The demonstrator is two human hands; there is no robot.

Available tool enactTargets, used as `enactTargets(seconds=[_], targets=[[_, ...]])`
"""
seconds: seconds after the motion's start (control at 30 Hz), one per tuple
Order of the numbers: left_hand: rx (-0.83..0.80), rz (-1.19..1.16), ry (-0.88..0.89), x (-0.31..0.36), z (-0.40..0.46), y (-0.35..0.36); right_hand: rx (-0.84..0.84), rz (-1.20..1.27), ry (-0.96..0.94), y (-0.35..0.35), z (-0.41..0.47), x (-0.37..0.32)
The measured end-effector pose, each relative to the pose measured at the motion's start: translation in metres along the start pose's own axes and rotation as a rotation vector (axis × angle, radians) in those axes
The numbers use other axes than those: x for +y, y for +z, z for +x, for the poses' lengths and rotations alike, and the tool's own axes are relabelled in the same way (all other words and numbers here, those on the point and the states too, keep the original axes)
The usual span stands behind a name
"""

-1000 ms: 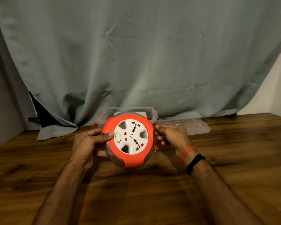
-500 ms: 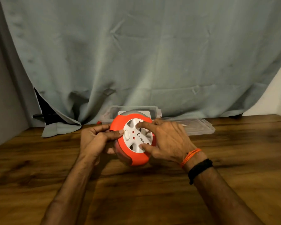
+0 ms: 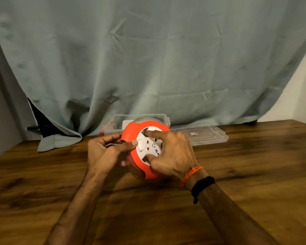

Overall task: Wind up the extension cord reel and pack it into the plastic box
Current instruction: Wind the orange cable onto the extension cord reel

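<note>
The round extension cord reel (image 3: 131, 133), orange rim around a white socket face, is held tilted just above the wooden table. My left hand (image 3: 102, 152) grips its left edge, thumb on the rim. My right hand (image 3: 170, 152) lies over the white face, with index finger and thumb hooked into the recesses of the hub. Behind the reel stands the clear plastic box (image 3: 118, 121), mostly hidden by it. No loose cord shows.
The box's clear lid (image 3: 205, 136) lies flat on the table to the right of the box. A grey-green curtain (image 3: 148, 59) hangs behind and drapes onto the wooden table (image 3: 254, 174) at the back left.
My right hand has left the reel's right edge and come onto the white face, fingers in the hub. The reel has turned so its face points more to the right.
</note>
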State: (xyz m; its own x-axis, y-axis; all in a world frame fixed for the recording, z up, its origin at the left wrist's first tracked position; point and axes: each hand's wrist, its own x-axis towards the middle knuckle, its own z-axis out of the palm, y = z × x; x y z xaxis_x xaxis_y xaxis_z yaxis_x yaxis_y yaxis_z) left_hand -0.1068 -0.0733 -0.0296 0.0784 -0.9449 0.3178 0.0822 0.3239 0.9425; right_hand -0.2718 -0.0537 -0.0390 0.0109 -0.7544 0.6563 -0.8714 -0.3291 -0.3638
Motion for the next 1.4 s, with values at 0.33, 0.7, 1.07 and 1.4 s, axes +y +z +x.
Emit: enactTargets(seconds=[0.33,0.7,1.07,1.4], targets=[[0.062,0.019,0.083,-0.003,-0.005,0.01,0.11,0.176,0.206,0.004,0.009,0.002],[0.094,-0.052,-0.026,-0.008,0.004,0.003,0.096,0.149,0.101,0.008,0.009,0.01],[0.075,0.037,0.057,-0.008,0.0,0.007,0.104,0.122,0.117,0.014,0.006,0.013],[0.035,-0.127,-0.083,-0.007,0.003,0.002,0.229,0.145,0.014,0.006,0.008,0.022]])
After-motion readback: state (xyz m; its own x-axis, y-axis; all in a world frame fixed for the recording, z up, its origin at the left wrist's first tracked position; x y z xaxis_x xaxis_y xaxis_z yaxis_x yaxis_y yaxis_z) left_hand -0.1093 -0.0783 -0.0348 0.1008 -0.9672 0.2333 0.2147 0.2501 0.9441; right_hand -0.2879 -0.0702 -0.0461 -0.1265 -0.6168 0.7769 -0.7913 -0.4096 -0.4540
